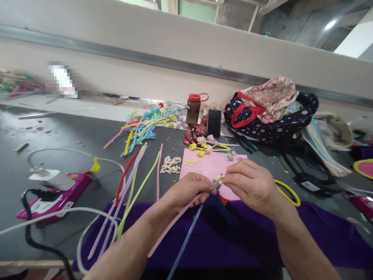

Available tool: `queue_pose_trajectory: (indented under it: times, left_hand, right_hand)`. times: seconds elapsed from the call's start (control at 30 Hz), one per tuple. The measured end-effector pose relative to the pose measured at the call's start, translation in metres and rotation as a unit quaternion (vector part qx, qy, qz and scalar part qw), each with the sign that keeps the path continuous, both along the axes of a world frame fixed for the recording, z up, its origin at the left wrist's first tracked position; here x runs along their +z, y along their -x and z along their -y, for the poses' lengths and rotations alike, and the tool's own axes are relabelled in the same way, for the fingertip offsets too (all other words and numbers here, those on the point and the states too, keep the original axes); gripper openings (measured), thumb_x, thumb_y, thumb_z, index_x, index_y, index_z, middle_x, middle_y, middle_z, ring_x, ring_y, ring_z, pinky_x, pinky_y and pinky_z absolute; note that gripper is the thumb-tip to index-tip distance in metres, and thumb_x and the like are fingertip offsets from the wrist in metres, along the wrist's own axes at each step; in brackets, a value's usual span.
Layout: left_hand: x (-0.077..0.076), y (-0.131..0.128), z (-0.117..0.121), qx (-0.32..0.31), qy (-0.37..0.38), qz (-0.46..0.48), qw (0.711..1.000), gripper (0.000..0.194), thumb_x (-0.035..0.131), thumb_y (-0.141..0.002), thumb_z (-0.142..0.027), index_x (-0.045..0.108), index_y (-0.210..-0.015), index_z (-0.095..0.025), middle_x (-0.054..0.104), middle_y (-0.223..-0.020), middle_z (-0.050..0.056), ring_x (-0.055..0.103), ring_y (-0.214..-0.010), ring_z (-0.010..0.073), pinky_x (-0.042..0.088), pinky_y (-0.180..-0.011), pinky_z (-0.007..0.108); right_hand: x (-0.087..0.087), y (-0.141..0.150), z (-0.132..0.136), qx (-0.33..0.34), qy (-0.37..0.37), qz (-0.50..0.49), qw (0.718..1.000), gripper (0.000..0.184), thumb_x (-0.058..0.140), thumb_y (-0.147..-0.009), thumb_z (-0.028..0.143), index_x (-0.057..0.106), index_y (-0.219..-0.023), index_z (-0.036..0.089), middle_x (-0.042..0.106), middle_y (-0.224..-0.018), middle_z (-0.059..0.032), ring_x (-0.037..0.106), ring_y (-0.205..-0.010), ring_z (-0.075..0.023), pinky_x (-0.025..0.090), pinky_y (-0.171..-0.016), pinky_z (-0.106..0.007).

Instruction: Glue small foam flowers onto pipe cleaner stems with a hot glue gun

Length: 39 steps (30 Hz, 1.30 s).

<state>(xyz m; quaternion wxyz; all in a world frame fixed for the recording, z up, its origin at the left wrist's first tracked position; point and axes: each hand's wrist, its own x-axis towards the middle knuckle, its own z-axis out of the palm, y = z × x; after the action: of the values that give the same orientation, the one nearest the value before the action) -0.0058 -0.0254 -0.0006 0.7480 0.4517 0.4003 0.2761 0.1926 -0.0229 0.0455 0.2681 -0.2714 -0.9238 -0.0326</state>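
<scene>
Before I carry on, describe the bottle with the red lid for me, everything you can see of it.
The bottle stands upright at the back of the work surface, near the wall. Its body looks like smoky brown, see-through plastic, with pale lettering at its left edge. The red lid is on, its loop sticking out to the right. The phone is to its right, the dark red patterned cloth just in front; contact there is unclear. Neither hand touches it.

Red-capped bottle [194,109] stood at centre, just left of an upright smartphone [214,123]. Polka-dot bag [268,126] with red handles sat open, upper right of frame.
</scene>
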Motion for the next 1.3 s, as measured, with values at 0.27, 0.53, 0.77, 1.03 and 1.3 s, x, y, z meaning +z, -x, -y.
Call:
queue_pose_trajectory:
  times: [0.27,0.53,0.77,1.03,1.3]
  left_hand:
    - [0.0019,-0.0005,0.0009,-0.016,-0.001,-0.021,1.0,0.021,0.056,-0.073,-0.031,0.063,-0.063,-0.014,0.045,-0.036,-0.005,0.03,-0.027,0.0033,0.018,-0.03,0.017]
    - [0.0031,-0.0005,0.0007,-0.02,0.005,-0.035,0.999,0.021,0.055,-0.073,-0.03,0.062,-0.062,-0.014,0.045,-0.037,-0.005,0.03,-0.028,0.0038,0.019,-0.031,0.017]
    - [0.0033,-0.0003,0.0007,-0.025,0.009,-0.027,0.999,0.021,0.056,-0.072,-0.03,0.062,-0.061,-0.013,0.045,-0.037,-0.005,0.031,-0.029,0.0032,0.02,-0.032,0.016]
    - [0.0044,-0.0005,0.0,-0.038,0.004,-0.037,0.999,0.021,0.055,-0.072,-0.03,0.061,-0.061,-0.013,0.045,-0.036,-0.006,0.032,-0.029,0.0034,0.02,-0.032,0.016]
    - [0.0008,-0.0005,-0.0001,-0.041,0.006,-0.038,0.998,0.022,0.056,-0.071,-0.032,0.062,-0.062,-0.013,0.045,-0.037,-0.006,0.031,-0.031,0.0033,0.02,-0.033,0.016]
  right_hand:
    - [-0.0041,0.0009,-0.0008,0.009,0.006,0.028,1.0,0.018,0.048,-0.085,0.011,0.064,-0.085,0.018,0.062,-0.087,-0.0054,0.053,-0.082,-0.0172,0.043,-0.074,-0.033]
    - [-0.0031,0.0008,0.0007,0.015,0.017,0.041,0.999,0.018,0.046,-0.086,0.011,0.063,-0.087,0.018,0.062,-0.087,-0.0046,0.052,-0.081,-0.0163,0.042,-0.074,-0.032]
    - [-0.0017,0.0017,0.0006,0.017,0.019,0.06,0.998,0.02,0.044,-0.087,0.011,0.063,-0.086,0.017,0.062,-0.088,-0.0054,0.052,-0.082,-0.0168,0.042,-0.074,-0.032]
    - [0.0011,0.003,0.005,-0.001,0.026,0.09,0.996,0.018,0.046,-0.087,0.014,0.062,-0.081,0.016,0.062,-0.084,-0.0052,0.051,-0.08,-0.017,0.04,-0.074,-0.032]
    - [0.0003,0.0029,0.0072,-0.012,0.026,0.118,0.993,0.016,0.046,-0.087,0.013,0.061,-0.083,0.017,0.062,-0.086,-0.0053,0.052,-0.084,-0.0184,0.039,-0.075,-0.034]
